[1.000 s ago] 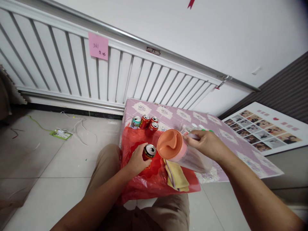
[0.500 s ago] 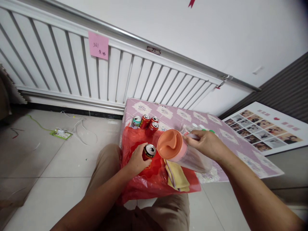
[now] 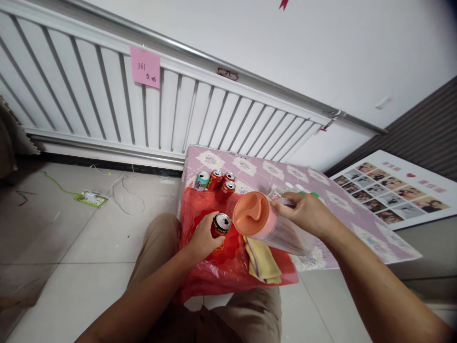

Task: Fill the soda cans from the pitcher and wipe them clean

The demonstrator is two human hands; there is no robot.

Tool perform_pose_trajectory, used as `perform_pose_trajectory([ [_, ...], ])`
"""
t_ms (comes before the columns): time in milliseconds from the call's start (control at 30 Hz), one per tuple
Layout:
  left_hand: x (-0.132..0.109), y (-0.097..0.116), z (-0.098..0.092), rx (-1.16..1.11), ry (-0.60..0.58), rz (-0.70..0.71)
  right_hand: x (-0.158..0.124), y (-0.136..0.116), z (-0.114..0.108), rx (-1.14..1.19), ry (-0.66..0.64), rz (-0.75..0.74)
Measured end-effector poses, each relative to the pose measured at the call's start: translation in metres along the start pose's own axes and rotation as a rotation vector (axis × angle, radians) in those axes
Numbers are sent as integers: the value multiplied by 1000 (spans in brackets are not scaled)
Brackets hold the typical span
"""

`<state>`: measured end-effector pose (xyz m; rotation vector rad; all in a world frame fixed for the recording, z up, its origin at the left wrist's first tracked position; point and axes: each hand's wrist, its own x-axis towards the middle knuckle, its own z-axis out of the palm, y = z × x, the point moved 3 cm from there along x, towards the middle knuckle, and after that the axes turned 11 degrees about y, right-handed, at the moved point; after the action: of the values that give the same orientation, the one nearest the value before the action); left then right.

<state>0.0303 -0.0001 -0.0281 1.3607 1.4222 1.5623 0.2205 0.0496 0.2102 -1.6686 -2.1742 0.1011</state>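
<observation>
My left hand (image 3: 204, 239) is wrapped round an opened drink can (image 3: 221, 224), dark at the rim and red below. In my right hand (image 3: 303, 212) is the handle of a clear pitcher (image 3: 289, 237) with an orange lid (image 3: 251, 214). The pitcher is tilted, its lid towards the can's open top, very close to it. Whether liquid is flowing I cannot tell. Below both lies a red plastic sheet or bag (image 3: 200, 274), with a folded yellow cloth (image 3: 263, 261) on its right part.
Several cans, red ones (image 3: 226, 190) and a teal-and-white one (image 3: 202, 181), stand behind the sheet on a table with a purple patterned cover (image 3: 246, 164). Clear bottles (image 3: 287, 188) are partly hidden behind my right hand. A radiator (image 3: 214, 107) runs behind; a power strip (image 3: 91, 198) lies on the floor.
Almost nothing differs. Both hands, the can and the tilted pitcher hold nearly the same places, with only a very slight shift of the pitcher.
</observation>
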Motion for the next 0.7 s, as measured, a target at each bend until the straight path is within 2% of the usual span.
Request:
perform_pose_trajectory([
  [700, 0, -3, 1, 14, 11, 0, 1, 5, 2, -8, 8, -1],
])
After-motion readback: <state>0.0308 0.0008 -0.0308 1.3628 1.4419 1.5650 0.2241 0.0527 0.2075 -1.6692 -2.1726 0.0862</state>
